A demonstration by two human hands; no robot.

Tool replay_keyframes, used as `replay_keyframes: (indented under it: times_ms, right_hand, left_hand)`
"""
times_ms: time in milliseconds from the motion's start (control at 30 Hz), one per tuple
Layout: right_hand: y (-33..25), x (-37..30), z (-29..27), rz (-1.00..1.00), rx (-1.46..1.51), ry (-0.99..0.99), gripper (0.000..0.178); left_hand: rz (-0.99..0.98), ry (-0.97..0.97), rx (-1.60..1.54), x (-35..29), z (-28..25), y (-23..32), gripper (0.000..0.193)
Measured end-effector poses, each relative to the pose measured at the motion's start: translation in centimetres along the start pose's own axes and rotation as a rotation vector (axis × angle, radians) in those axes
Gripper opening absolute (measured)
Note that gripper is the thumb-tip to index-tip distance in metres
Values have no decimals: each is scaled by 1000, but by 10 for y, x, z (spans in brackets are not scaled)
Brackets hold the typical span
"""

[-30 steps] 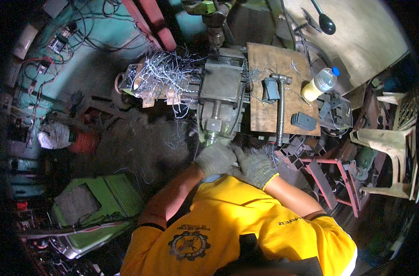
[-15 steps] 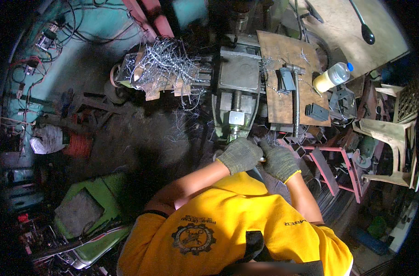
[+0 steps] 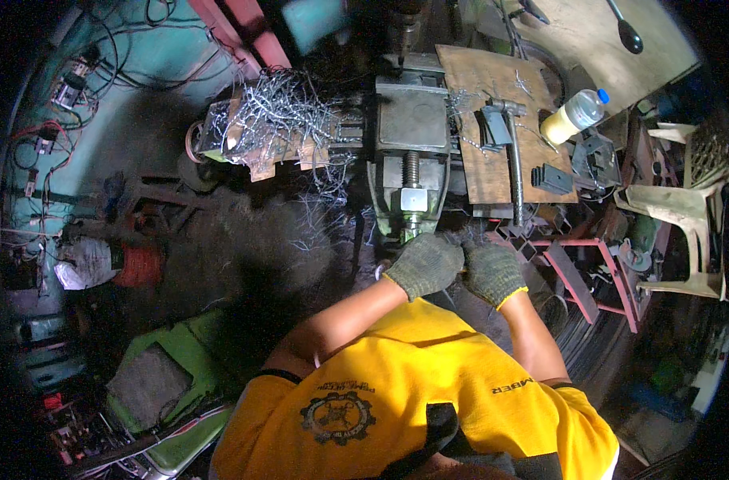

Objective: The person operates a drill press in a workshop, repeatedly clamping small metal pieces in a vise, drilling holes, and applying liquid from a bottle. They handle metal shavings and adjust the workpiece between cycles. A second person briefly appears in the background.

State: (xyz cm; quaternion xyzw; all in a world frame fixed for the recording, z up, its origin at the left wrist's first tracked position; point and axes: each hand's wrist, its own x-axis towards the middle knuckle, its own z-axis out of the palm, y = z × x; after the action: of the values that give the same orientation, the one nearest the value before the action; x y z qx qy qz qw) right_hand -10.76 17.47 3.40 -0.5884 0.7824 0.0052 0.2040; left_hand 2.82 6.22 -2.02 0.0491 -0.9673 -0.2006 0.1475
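Observation:
Both hands wear grey knit work gloves and meet just in front of the near end of a machine vise. My left hand is curled, back upward, beside the vise's screw end. Close against it on the right, my right hand is curled too, its yellow cuff edge showing. Whatever the fingers hold is hidden under the gloves. The vise has a flat grey top, a threaded screw and a bright square block toward me.
Curly metal shavings heap left of the vise. On a wooden board to its right lie a hammer, dark metal pieces and a bottle of yellowish liquid. Beyond stand a pink metal frame and a plastic chair.
My hands stay together near the vise's end, with the left shifted slightly right. A small pale bit seen between the gloves earlier is now mostly covered. The whole view has shifted slightly.

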Motion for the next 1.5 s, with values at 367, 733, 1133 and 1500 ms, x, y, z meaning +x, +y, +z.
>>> replay_keyframes:
  times_ms: [367,733,1133,1500]
  right_hand:
    - [4,-3,5,-109,-68,167,39]
    - [6,-1,8,-132,-12,201,36]
    - [1,-3,2,-82,-28,128,39]
    - [2,-2,3,-68,1,97,40]
  left_hand:
    - [34,-18,40,-2,3,-2,19]
    - [40,-57,27,-2,1,-1,20]
    - [58,-32,35,0,0,-1,22]
    - [-11,-110,28,2,-10,3,20]
